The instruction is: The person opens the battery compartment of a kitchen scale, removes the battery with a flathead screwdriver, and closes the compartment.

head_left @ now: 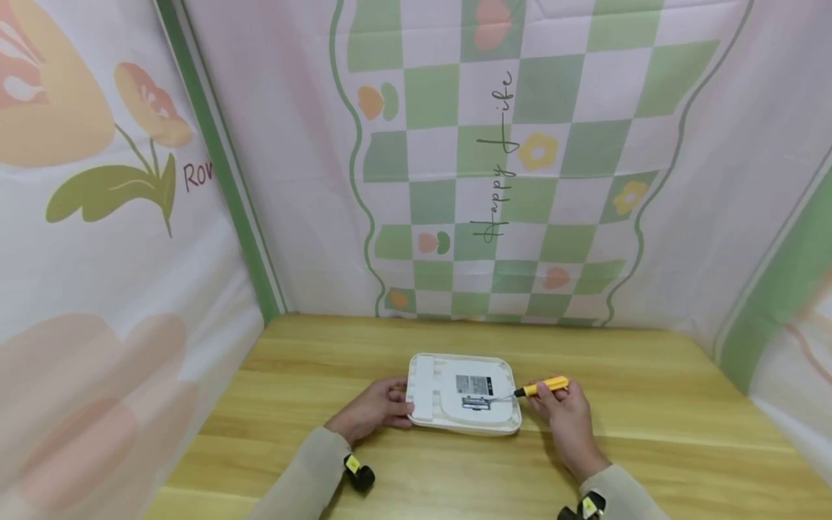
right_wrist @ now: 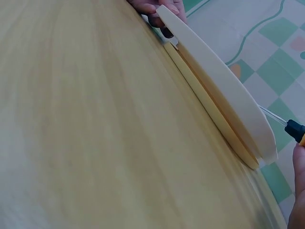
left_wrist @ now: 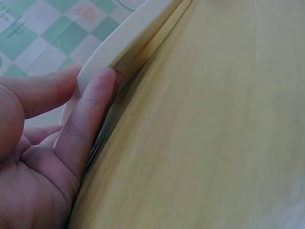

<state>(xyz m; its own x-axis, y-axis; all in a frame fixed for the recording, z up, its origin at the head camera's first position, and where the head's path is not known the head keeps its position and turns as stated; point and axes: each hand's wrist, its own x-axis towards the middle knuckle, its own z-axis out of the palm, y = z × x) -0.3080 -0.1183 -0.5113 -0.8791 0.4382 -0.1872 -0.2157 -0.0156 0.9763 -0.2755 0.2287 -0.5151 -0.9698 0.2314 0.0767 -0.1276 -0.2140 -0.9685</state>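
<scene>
A flat white plastic device (head_left: 425, 390) with rounded corners lies bottom up on the wooden table, tilted slightly. On its underside are a grey-and-black label (head_left: 474, 384) and an uncovered battery compartment (head_left: 477, 404) with metallic parts in it. My left hand (head_left: 377, 406) grips the device's left edge; in the left wrist view the thumb and a finger hold the rim (left_wrist: 102, 55). In my right hand (head_left: 572, 426) is a screwdriver (head_left: 552, 385) with a yellow and black handle. Its thin shaft reaches over the device toward the compartment, with the tip at the compartment's right end.
The wooden table (head_left: 286, 375) spreads around the device on all sides. Behind it hangs a printed cloth (head_left: 312, 217) with green checks and flowers, and further cloth walls (head_left: 130, 289) stand at the left and right.
</scene>
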